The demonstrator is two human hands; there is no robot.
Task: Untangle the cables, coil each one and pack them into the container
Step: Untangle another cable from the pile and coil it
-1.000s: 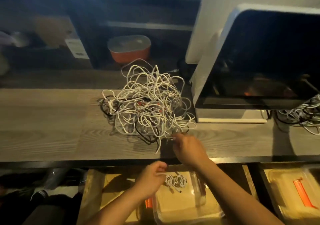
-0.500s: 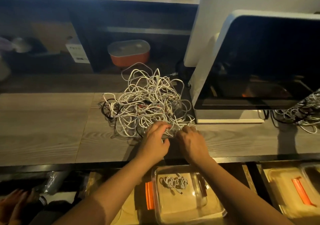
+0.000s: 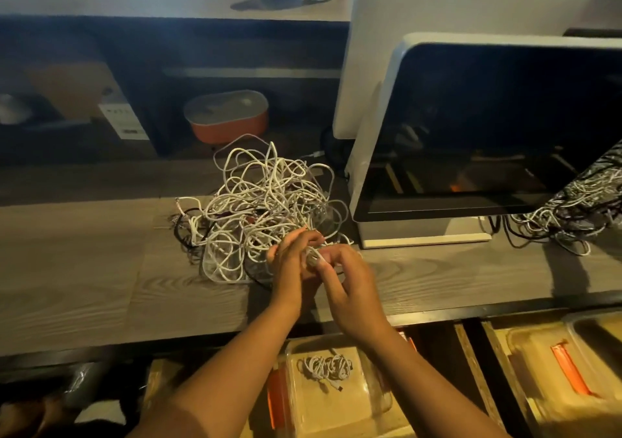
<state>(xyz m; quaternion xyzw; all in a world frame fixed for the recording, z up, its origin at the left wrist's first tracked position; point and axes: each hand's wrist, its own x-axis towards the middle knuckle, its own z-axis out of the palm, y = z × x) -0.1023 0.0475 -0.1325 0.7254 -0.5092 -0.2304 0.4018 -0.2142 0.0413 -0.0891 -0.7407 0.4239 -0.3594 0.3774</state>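
The left hand (image 3: 289, 262) and right hand (image 3: 346, 279) are meeting at the near right edge of the tangle of cables (image 3: 262, 202) lying on the desk (image 3: 84, 269). Both are pinching one white cable (image 3: 313, 254) with curled fingers. Nearer than the tangle, below the desk edge, a clear container (image 3: 380, 394) is holding one coiled cable (image 3: 328, 367).
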